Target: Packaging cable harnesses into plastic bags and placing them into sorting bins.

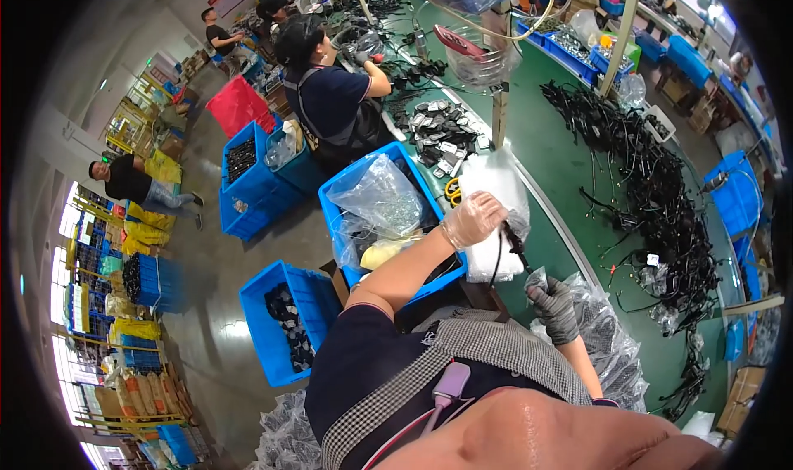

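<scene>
My left hand (475, 220), in a clear thin glove, is closed round a black cable (513, 238) at the edge of the green workbench. Part of that cable hangs in a loop below the fingers, and its other end runs toward my right hand (555, 310). The right hand wears a dark grey glove; its fingers are closed on a small clear plastic bag (537, 280) beside the cable's end. Under and behind my left hand lies a stack of white translucent bags (496, 181). Yellow-handled scissors (452, 191) lie next to the stack.
Left of my arm stands a blue crate (330, 214) with plastic bags; another blue bin (252, 325) holds black parts. Bagged pieces (607, 338) pile up at my right. Black cables (652, 197) heap across the bench (549, 230). A co-worker (322, 90) works farther along.
</scene>
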### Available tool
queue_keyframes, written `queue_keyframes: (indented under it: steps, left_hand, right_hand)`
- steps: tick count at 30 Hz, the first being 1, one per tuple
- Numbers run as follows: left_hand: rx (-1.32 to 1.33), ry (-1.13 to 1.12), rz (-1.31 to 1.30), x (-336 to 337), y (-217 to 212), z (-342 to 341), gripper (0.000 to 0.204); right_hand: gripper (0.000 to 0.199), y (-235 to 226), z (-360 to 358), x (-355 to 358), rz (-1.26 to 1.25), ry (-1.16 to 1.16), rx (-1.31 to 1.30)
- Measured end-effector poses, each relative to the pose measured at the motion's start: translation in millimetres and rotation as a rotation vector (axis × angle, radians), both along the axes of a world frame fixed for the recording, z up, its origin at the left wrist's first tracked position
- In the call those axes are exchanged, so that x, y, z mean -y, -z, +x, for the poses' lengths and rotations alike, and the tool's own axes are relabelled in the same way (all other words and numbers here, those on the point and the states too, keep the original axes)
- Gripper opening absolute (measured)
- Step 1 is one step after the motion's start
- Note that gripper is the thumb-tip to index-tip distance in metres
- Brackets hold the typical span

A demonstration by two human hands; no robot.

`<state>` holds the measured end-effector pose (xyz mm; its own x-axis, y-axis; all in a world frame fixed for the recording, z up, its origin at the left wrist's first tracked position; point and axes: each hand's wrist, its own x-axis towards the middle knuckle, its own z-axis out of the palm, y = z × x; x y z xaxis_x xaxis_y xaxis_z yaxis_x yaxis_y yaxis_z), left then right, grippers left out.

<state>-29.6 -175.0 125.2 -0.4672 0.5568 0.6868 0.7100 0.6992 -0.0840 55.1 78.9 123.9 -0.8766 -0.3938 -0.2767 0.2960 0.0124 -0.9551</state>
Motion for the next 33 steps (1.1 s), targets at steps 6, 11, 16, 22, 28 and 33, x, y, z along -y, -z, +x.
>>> queue_keyframes:
  steps: [6, 11, 16, 22, 28, 33]
  left_hand:
    - [-0.045, -0.090, 0.033, 1.5, 8.4, -3.8, 0.019]
    - [0.042, -0.165, 0.358, -15.1, 8.0, -6.3, 0.016]
    - [0.064, -0.007, 0.087, -25.5, 11.8, -8.9, 0.014]
    - [0.114, -0.008, 0.117, -16.2, 25.5, -12.5, 0.001]
    - [1.061, 0.342, 0.716, -87.5, 48.0, 39.1, 0.011]
    - [1.265, 0.198, 1.372, -112.5, 51.0, 36.2, 0.011]
  right_hand:
    - [0.019, 1.7, -2.8, -1.6, -0.020, 0.059, -0.005]
    - [0.022, -1.6, 6.3, 3.0, 0.069, 0.027, -0.121]
    - [0.021, 2.9, -6.2, -3.3, 0.064, 0.088, -0.045]
    - [0.018, -15.4, -2.3, -13.7, -0.289, 0.257, 0.312]
    - [0.019, 28.3, -22.9, -21.5, -0.655, 0.279, 0.548]
    - [0.017, 9.6, -11.2, -13.8, -0.325, 0.292, 0.409]
